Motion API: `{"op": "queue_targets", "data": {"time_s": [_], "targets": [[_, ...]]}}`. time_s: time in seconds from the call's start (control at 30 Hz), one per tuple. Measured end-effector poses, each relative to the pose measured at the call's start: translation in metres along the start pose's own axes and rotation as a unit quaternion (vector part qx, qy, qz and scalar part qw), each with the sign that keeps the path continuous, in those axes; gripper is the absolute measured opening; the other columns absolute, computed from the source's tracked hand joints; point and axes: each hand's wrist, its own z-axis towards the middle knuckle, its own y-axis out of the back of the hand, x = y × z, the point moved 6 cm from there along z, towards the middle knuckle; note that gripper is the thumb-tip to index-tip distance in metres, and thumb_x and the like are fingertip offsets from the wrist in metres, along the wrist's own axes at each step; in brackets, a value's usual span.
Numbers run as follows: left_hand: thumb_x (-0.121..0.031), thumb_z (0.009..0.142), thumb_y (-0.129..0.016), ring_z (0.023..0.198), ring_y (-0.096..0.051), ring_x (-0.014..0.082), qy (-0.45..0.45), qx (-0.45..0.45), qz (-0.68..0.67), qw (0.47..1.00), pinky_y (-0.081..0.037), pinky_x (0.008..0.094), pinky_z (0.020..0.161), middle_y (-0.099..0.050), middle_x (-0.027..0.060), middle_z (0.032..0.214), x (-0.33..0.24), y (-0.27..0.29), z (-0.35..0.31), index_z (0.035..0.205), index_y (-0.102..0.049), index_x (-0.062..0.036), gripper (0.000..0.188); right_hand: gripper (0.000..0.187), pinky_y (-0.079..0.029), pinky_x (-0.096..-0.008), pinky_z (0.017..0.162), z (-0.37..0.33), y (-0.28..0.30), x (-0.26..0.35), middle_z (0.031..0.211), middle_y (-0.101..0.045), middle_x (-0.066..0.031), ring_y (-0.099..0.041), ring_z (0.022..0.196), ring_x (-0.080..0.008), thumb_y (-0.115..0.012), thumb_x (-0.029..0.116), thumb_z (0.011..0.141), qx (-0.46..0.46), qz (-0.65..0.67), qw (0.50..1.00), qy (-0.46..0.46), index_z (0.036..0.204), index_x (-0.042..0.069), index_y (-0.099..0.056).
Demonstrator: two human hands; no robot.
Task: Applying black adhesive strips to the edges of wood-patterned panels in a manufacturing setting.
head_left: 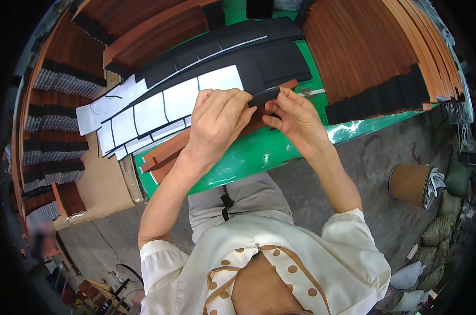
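A short black strip (264,97) is stretched between my two hands, over a reddish-brown board (167,155) lying along the near side of the green tabletop (243,157). My left hand (217,121) has its fingers closed on the strip's left end. At the other end my right hand (300,118) pinches the strip between thumb and forefinger, with the remaining fingers curled. The board's middle is partly hidden by my hands. Just beyond them lies a sheet of white backing paper (180,100), divided by thin black lines, with black pieces (282,68) at its right.
Brown boards with black-wrapped ends (374,97) are stacked at the right. More boards stand at the back (159,37) and in piles on the left (65,79). Further black sheets (222,39) lie behind the white one. A brown drum (408,184) stands on the floor at right.
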Motion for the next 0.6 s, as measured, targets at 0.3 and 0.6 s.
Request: {"op": "queue_targets", "data": {"time_s": [0.3,0.6], "targets": [[0.006,0.058,-0.072,0.067,-0.055,0.0220,0.028,0.046,-0.004,0.999,-0.041,0.0326,0.064,-0.059,0.0080,0.077,-0.026,-0.031,-0.026,0.087,-0.058,-0.0005,0.033,0.042,-0.051,-0.0311,0.079,-0.045,0.046,0.027,0.113,-0.057,-0.0132,-0.058,0.092,-0.0170,-0.066,0.015,0.084,-0.104,-0.320,0.930,0.145,0.122,0.005,-0.052],[-0.001,0.060,-0.074,0.070,-0.056,0.0222,0.061,0.096,-0.062,0.992,-0.039,0.0323,0.068,-0.061,0.0070,0.082,-0.035,-0.055,-0.027,0.091,-0.059,-0.0017,0.034,0.031,-0.051,-0.0319,0.067,-0.052,0.004,0.043,0.091,-0.062,-0.0003,-0.057,0.087,-0.0219,-0.074,0.009,0.061,0.086,-0.724,0.520,0.444,0.091,0.010,-0.066]]}}
